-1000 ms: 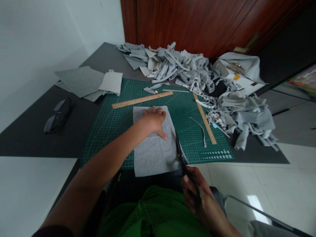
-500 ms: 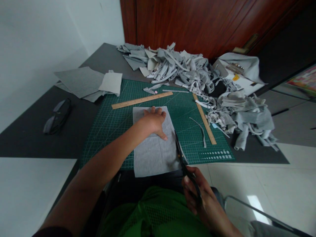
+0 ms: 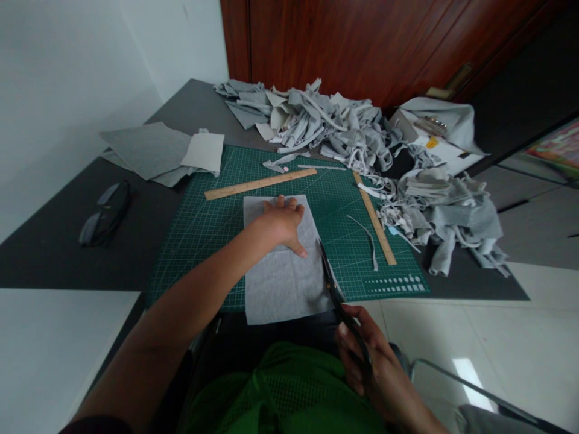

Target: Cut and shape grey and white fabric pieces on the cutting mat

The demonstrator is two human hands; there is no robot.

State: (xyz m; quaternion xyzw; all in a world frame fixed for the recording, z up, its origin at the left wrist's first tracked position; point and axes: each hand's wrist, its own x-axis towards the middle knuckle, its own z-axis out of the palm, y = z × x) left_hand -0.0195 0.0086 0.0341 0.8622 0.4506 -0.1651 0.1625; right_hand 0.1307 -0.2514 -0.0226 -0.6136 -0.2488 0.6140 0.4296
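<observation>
A grey piece of fabric (image 3: 271, 289) lies flat on the green cutting mat (image 3: 199, 241), its near edge hanging slightly past the mat. My left hand (image 3: 284, 223) is spread on the upper part of the fabric, pressing it down. Black scissors (image 3: 329, 274) lie along the fabric's right edge, their tips pointing away from me. My right hand (image 3: 362, 355) is wrapped round the scissor handles below the mat's near edge. A thin strip at the fabric's right edge shows beside the blades.
Two wooden rulers (image 3: 260, 184) (image 3: 374, 218) and a loose strip (image 3: 368, 238) lie on the mat. Fabric scraps (image 3: 312, 117) heap at the back, with another pile (image 3: 465, 211) at right. Grey sheets (image 3: 149, 147) and glasses (image 3: 106, 211) sit at left; a white box (image 3: 438, 132) stands back right.
The scissor blades look closer together, and their tips have shifted very slightly along the fabric's right edge. My left hand and the fabric stay in place.
</observation>
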